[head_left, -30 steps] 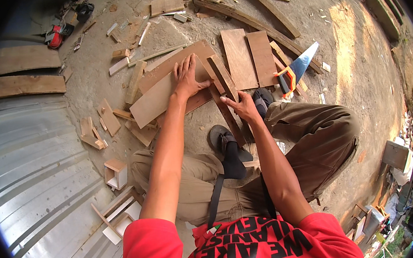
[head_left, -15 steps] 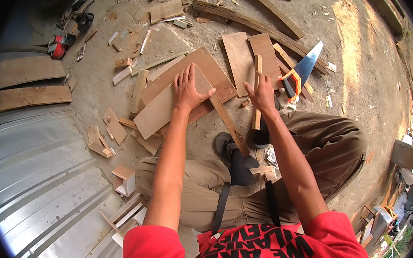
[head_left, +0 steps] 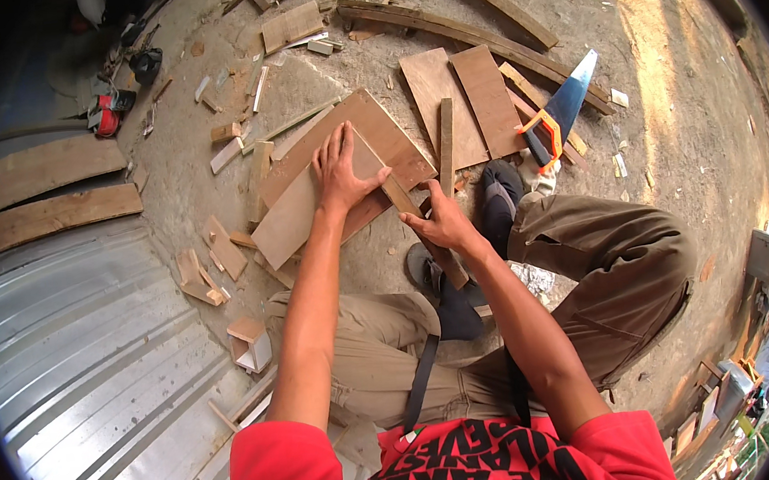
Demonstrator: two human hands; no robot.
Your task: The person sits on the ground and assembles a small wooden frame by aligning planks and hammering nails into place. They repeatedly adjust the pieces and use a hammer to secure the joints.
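A pale rectangular wooden board [head_left: 287, 221] lies slanted over a larger brown panel [head_left: 404, 151]. My left hand [head_left: 342, 178] rests on the board with its fingers stretched toward the far edge. Its thumb is out by the upper end of a narrow wooden strip [head_left: 442, 260]. That strip runs from the board's right end down toward my feet. My right hand [head_left: 445, 216] is closed around the strip, thumb on the near side. Another narrow wooden batten [head_left: 446, 139] points away just beyond my right hand, its lower end hidden there.
A handsaw [head_left: 570, 109] with an orange and black handle lies at the right, beside two flat boards [head_left: 491, 93]. Long beams [head_left: 468, 42] and offcuts lie farther off. Corrugated metal sheeting [head_left: 83, 349] covers the left, with planks [head_left: 62, 213] above it. My shoes [head_left: 501, 207] are close by.
My right hand has moved left and nearer to me, from the batten to the strip at the board's end. The batten has shifted left. My left hand stays on the board.
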